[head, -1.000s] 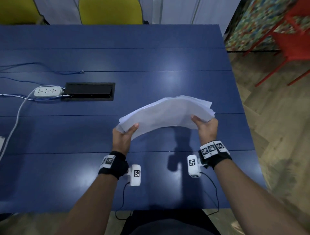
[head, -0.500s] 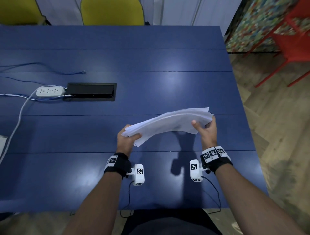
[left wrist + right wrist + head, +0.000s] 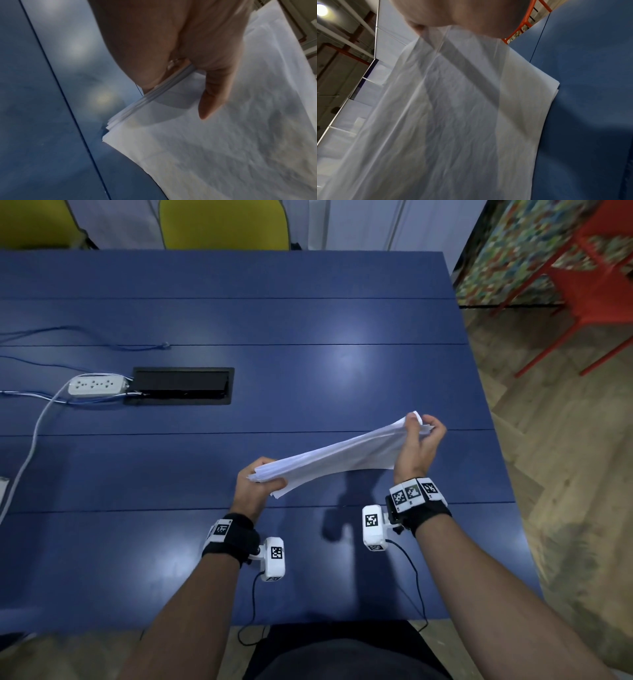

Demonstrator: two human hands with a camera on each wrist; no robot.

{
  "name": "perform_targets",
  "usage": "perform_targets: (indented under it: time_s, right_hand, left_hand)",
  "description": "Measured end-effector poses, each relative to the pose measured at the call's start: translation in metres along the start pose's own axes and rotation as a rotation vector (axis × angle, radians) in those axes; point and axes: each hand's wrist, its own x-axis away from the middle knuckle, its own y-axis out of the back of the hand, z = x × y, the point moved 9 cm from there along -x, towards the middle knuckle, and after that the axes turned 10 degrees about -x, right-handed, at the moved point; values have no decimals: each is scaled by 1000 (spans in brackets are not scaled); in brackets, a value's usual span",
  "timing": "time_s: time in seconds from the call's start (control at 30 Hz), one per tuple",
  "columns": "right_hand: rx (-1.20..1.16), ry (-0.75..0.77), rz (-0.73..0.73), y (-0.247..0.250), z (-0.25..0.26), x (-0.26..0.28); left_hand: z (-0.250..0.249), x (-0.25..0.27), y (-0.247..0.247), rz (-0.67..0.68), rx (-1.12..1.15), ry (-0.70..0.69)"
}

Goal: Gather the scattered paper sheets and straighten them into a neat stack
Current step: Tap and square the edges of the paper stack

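I've got the blue table (image 3: 308, 320) filling my view, a black cable hatch (image 3: 180, 386) sunk into it toward the left edge. Touching the hatch's left end lies a white power strip (image 3: 96, 385), its white cord (image 3: 30, 446) running off the left edge. Beyond the far edge, a yellow chair (image 3: 224, 224); off the right edge, a red chair (image 3: 589, 289).

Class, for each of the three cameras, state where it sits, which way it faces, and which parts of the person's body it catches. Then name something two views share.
Head: worn on the head, facing forward and down at the blue table; shows both forearms, left hand and right hand holding the paper stack.
Left wrist: looks along the left hand; its thumb lies on the sheets.
Right wrist: looks along the right hand, up across the sheets toward the ceiling.
Shared: both wrist views show the paper stack and the blue table.
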Motion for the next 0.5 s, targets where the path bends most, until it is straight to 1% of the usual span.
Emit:
perform_targets:
  time_s: [0.1,0.2,0.3,0.4,0.5]
  right_hand:
    - [36,77,46,-1,9,-2]
    - [81,154,167,-6,15,-5]
    - [113,210,242,-5,18,-7]
    - [147,258,281,-5,20,-10]
    - [170,267,300,-4,20,-15]
  left_hand:
    - [-2,1,1,-10,0,-4]
    - [0,0,1,-25,23,14]
    - [0,1,1,-34,70,40]
    - [-1,1,2,-39,77,41]
    - [0,-1,4,-44,63,44]
